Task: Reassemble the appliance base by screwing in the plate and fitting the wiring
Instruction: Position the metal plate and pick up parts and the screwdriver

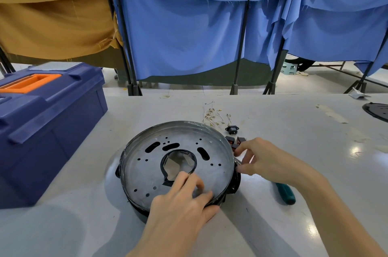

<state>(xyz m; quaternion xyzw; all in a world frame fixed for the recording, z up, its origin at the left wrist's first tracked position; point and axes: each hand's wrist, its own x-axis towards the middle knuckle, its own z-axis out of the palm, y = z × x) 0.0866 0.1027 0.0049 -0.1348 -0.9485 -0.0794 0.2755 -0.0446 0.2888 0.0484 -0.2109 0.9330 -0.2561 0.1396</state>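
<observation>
The round appliance base [134,172] lies in front of me on the table, a grey perforated metal plate [212,151] set inside its black rim. My left hand [180,204] grips the near rim, fingers curled on the plate and thumb outside. My right hand [266,158] is at the base's right edge, its fingertips curled against the rim by small black and red switch parts [238,141]. A bundle of thin white wires [212,116] and a black power socket [232,129] lie just beyond the base.
A blue toolbox [48,126] with an orange handle stands at the left. A green-handled screwdriver [286,192] lies right of the base, partly under my right forearm. A black round part [378,111] sits at the far right edge. Blue and tan cloth screens hang behind the table.
</observation>
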